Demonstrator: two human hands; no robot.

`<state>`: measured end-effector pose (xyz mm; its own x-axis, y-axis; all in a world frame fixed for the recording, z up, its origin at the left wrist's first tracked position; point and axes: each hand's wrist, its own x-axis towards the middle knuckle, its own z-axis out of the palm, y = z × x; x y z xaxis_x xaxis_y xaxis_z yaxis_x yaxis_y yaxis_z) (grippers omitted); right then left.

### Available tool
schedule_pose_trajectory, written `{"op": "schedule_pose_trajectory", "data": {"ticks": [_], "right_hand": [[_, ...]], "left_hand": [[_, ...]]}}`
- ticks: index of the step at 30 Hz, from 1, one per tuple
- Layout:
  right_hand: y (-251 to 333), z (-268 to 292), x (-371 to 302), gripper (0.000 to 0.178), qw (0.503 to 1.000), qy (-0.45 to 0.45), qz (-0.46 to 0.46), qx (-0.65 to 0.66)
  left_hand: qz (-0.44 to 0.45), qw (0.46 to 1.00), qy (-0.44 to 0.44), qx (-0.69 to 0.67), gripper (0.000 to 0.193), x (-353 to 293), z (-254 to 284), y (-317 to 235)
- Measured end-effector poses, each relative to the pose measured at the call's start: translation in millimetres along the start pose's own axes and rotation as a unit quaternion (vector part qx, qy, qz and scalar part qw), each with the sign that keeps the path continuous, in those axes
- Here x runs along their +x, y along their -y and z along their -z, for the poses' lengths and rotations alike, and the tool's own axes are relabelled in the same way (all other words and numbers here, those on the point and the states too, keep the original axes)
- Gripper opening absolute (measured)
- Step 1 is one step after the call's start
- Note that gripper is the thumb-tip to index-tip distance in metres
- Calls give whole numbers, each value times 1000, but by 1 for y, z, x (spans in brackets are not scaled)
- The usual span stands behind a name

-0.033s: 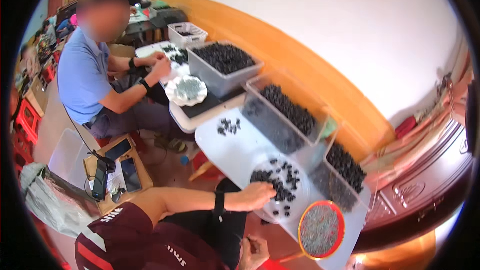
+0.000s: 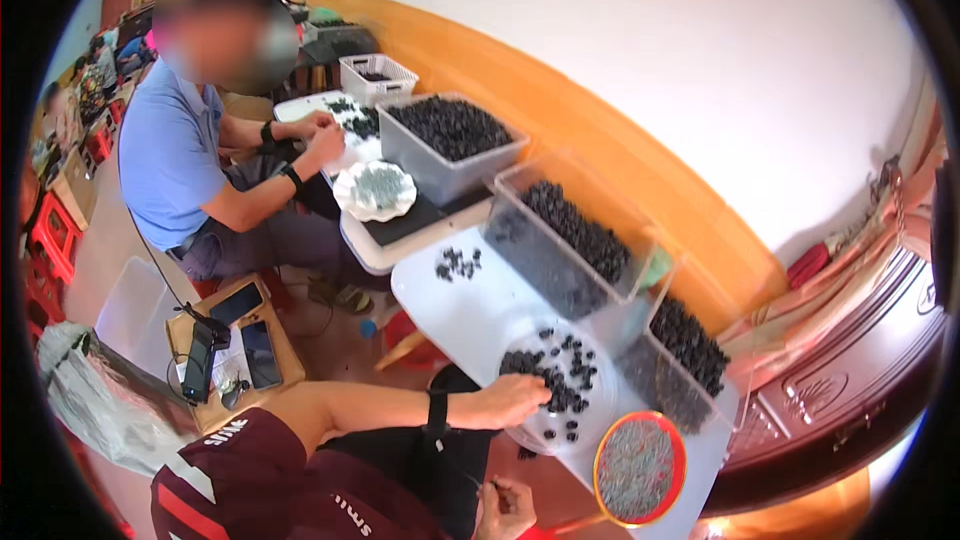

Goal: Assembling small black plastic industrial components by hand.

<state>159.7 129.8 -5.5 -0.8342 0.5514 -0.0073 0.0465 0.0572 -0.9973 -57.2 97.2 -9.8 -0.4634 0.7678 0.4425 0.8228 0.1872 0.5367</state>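
My left hand (image 2: 508, 402) reaches over a round clear tray (image 2: 592, 418) on the white table. Its fingers are drawn together at the edge of a heap of small black parts (image 2: 565, 396); whatever lies between the fingertips is too small to make out. Lower down, off the table's near edge, my right hand (image 2: 507, 510) is closed, with thumb and forefinger pinched. Something tiny and dark shows at its fingertips, its kind unclear. Close by stands a red bowl with a yellow rim (image 2: 682, 470), filled with small greyish pieces (image 2: 636, 468).
Clear bins (image 2: 560, 275) heaped with black parts line the wall side. A small cluster of parts (image 2: 457, 262) lies on the table's far end. Beyond, a co-worker in a blue shirt (image 2: 170, 155) sits by a scalloped white dish (image 2: 350, 202). Phones (image 2: 262, 355) rest on a carton at left.
The view has shifted very slightly. Both hands keep about the same place and pose.
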Motion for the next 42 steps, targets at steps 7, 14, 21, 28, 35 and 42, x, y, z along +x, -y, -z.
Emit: {"op": "schedule_pose_trajectory", "data": {"ticks": [7,14,21,28,35,42], "right_hand": [[21,2,16,13,985,-115,55,120],[56,-37,23,13,945,-34,129,298],[-7,-30,60,22,910,191,325,173],[18,-38,40,18,919,150,308,196],[28,-40,10,9,955,-18,280,96],[37,-33,29,14,971,-88,176,136]], "left_hand": [[30,953,137,-270,18,-14,49,-23],[94,854,203,-470,23,-49,56,-26],[170,837,201,-480,29,-74,57,-20],[158,814,120,-546,30,-87,48,-29],[229,639,112,-726,33,-100,34,-42],[240,612,21,-754,22,-94,65,-45]]}}
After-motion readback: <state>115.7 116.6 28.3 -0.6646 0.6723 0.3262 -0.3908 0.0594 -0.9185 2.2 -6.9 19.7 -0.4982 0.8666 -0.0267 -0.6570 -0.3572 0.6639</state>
